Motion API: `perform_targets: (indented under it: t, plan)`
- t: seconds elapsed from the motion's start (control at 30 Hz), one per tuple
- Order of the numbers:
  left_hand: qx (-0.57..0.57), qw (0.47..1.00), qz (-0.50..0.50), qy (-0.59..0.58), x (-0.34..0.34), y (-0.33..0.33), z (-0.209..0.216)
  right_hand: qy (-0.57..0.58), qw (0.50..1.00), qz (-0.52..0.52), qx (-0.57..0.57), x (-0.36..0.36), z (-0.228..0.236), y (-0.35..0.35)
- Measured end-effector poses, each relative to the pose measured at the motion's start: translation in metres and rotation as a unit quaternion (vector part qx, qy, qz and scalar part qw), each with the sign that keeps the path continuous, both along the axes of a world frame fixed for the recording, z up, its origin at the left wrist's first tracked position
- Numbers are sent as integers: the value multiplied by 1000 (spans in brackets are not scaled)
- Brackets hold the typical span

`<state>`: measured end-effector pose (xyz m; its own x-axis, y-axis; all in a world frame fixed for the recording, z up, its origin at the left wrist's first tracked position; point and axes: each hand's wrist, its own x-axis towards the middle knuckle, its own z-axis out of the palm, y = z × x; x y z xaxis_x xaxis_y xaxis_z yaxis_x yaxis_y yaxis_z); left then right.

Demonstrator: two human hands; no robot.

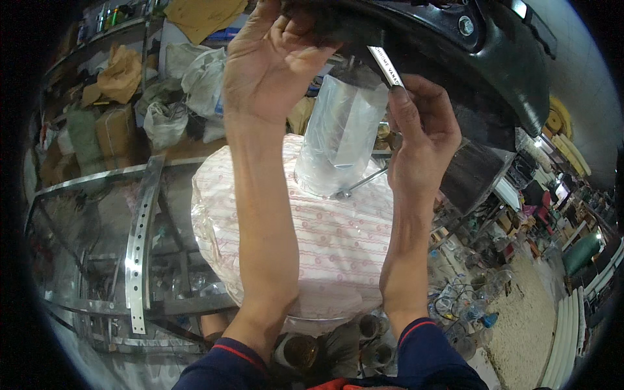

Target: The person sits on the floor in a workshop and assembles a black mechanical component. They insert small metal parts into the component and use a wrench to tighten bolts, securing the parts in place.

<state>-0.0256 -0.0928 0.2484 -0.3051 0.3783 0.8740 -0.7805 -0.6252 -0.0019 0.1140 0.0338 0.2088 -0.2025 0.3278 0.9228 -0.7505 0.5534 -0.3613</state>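
My right hand (422,120) is closed round a shiny flat-shanked wrench (385,65), its upper end running up to the underside of a large black moulded part (416,29). A bolt (465,26) shows in that black part. My left hand (279,49) is raised against the part's left side, fingers curled into shadow; what they grip is hidden. Below, a round, padded-looking thing wrapped in white sheet with pink print (312,240) carries an upright cylinder (338,133) in clear plastic. At the cylinder's foot lies a second metal tool (361,184), wrench-like.
A metal frame (97,172) with a perforated strip (138,260) stands at left. Behind it, shelves hold bags and a cardboard box (117,136). Clutter and plastic bottles (461,318) cover the floor at right, beside long pale strips (562,338).
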Motion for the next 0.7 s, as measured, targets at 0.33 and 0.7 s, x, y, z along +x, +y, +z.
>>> perform_targets:
  t: [0.33,0.7]
  plan:
    - [-31,995,76,62,-26,-20,-15,0,999,-45,-5,-10,-4,-13]
    - [-52,990,126,41,-23,-22,-12,-21,978,192,-77,-34,-20,-27]
